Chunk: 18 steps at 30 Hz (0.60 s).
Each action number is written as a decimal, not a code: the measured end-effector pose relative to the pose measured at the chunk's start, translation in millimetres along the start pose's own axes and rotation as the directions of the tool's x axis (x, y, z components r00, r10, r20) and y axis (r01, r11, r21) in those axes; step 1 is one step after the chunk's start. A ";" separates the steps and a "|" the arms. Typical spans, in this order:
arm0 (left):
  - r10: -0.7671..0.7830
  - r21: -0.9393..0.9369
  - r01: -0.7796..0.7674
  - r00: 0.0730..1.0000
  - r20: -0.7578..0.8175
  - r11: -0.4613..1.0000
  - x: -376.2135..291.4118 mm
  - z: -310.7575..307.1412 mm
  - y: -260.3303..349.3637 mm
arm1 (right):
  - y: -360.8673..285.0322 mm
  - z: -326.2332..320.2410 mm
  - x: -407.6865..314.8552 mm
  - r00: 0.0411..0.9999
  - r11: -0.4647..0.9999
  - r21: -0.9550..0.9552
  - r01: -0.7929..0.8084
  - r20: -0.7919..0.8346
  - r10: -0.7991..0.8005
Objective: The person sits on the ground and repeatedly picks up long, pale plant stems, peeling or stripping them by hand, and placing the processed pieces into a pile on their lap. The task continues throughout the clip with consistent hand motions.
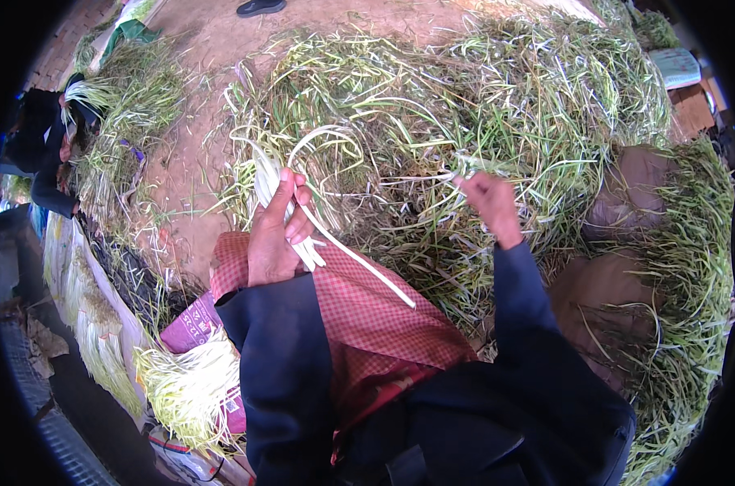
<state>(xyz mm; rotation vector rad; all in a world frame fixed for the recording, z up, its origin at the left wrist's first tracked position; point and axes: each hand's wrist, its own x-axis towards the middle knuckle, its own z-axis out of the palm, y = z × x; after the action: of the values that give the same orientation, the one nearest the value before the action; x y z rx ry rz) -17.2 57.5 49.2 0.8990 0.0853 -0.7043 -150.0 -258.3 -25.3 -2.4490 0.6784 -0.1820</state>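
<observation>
My left hand [279,231] is closed around a small bunch of pale stalks [269,182], whose thin leaf ends curl above the fingers. One longer white stalk [361,261] slants from that hand across the red checked cloth [373,291] over my lap. To the right, my right hand [486,197] is raised over the heap of green and yellow leaves [416,121]; its fingertips are near pale leaf pieces and blurred, so whether they pinch anything is unclear. A thick pile of cleaned pale stalks [191,389] lies on a purple printed bag at my lower left.
Another person [45,140] in dark clothes works at the left, holding a bunch of stalks. Pale bundles lie in a row on a white sheet [109,291] at the left. More green leaves [683,273] are heaped along the right, beside brown sacks [610,297]. A dark shoe [261,7] shows at the top.
</observation>
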 end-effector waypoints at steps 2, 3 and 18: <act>0.017 -0.015 -0.018 1.000 -0.008 1.000 2.3 -0.3 -2.4 | -8.6 21.4 -36.1 0.978 0.972 0.175 0.157 0.112 -0.178; 0.034 -0.019 -0.033 0.999 0.006 0.999 3.6 -0.4 -3.7 | -17.4 25.1 -51.3 0.955 0.914 0.358 0.191 0.149 -0.258; 0.121 -0.189 -0.113 0.992 0.030 0.975 10.9 -9.9 -9.8 | -111.5 -2.6 -110.6 0.903 0.769 0.639 0.013 0.323 -0.283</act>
<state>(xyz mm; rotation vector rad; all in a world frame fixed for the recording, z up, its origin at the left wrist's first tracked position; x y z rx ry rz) -12.4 55.1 32.4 0.7030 0.0602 -0.5944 -198.2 -125.5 43.2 -1.7980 0.1772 0.0413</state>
